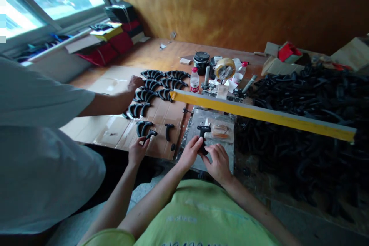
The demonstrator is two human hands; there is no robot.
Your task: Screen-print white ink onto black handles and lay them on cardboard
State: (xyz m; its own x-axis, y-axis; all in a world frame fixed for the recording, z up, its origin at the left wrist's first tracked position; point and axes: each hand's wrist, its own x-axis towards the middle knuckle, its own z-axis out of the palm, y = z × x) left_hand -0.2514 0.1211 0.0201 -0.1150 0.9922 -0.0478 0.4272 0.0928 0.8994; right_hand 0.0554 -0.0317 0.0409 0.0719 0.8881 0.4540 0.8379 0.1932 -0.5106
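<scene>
Head view: both forearms (157,195) converge; the left hand (190,153) is clamped on a black T-shaped part (202,133), crosspiece (204,128) just beyond its grip, while the right hand (219,161) pinches the lower end.

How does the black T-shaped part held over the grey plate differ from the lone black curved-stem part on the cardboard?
Support: the black T-shaped part is gripped by the left hand, with the right hand at its lower end; the black curved-stem part lies on the brown cardboard sheet.
Visibility: fingers cover some of the held part's stem, while the loose part lies uncovered.
Both are black, with a crosspiece topping a stem.
</scene>
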